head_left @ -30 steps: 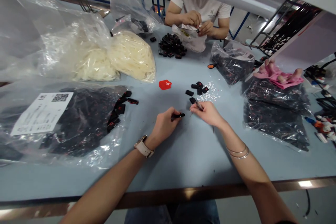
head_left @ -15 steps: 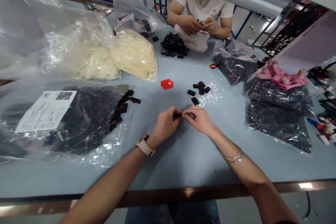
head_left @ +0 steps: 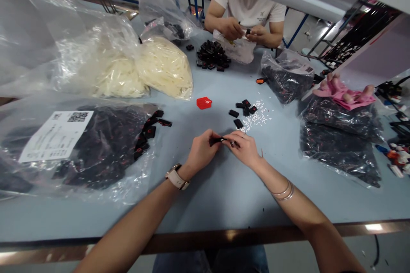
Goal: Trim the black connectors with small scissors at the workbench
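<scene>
My left hand (head_left: 204, 150) is closed, pinching a small black connector housing (head_left: 216, 140) between thumb and fingertips. A tiny white piece (head_left: 222, 139) shows at the housing's end. Close against it is my right hand (head_left: 244, 149), its fingers closed around a slim metallic tool (head_left: 235, 143) that is mostly hidden. Just beyond the right hand lie several black connector housings (head_left: 246, 107), some with red marks. Beside them many small white pieces (head_left: 259, 115) are scattered on the blue-grey table (head_left: 224, 196). A red tray (head_left: 204, 103) with a few white pieces sits farther left.
At left lies a labelled clear bag of black parts (head_left: 96, 153), with bags of cream-coloured pieces (head_left: 163, 66) behind. More bags of black parts (head_left: 339, 149) stand right, pink gloves (head_left: 347, 94) on top. A co-worker (head_left: 246, 13) sits opposite, behind a black pile (head_left: 212, 54).
My right fingers have shifted slightly, and a white tip now shows at the housing in my left hand. Across the table, the co-worker's hands have moved a little apart.
</scene>
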Demonstrator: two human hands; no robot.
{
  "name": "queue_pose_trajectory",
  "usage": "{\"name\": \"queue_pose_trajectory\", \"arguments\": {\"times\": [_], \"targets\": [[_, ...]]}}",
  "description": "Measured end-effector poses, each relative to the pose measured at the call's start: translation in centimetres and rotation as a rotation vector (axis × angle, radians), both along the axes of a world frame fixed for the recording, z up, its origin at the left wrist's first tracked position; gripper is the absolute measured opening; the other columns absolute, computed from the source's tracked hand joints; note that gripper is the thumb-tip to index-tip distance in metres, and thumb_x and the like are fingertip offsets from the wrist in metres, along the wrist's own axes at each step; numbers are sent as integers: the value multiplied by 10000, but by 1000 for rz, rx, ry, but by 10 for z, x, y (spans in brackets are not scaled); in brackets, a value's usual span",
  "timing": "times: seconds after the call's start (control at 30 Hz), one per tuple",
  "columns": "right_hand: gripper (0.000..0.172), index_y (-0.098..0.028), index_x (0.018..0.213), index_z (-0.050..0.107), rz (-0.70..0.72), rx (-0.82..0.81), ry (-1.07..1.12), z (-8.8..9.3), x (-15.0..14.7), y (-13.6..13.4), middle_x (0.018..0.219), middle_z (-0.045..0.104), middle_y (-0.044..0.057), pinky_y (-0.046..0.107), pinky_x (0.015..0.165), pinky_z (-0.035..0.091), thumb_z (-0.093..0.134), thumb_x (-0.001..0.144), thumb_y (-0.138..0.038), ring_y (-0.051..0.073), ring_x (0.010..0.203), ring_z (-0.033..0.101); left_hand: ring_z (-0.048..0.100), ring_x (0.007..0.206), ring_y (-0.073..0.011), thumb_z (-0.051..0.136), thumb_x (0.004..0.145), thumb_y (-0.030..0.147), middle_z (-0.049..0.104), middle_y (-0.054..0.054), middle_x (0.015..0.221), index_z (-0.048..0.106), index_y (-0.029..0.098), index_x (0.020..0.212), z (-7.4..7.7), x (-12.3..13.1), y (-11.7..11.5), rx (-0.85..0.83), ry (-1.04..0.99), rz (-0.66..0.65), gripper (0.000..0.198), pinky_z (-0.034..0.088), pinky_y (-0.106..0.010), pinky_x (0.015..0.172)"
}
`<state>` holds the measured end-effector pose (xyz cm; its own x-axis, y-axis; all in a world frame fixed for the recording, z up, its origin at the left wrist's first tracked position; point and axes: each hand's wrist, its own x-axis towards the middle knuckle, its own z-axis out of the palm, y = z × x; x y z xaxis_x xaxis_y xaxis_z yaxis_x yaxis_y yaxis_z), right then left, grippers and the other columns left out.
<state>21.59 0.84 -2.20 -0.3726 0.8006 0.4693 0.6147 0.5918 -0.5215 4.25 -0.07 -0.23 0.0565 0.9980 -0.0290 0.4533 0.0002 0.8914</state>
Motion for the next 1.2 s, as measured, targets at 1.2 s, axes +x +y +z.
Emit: {"name": "queue_pose_trajectory", "arguments": {"times": [1.2], "targets": [[542, -178, 735, 591, -109, -259, 475, 19, -17, -21, 521, 537, -10, 215, 409, 404, 292, 943, -579, 92, 403, 504, 674, 745, -191, 634, 731, 242, 730, -33, 820, 565, 206, 757, 0, 0, -1, 4, 7, -35, 83, 515, -315, 708]]}}
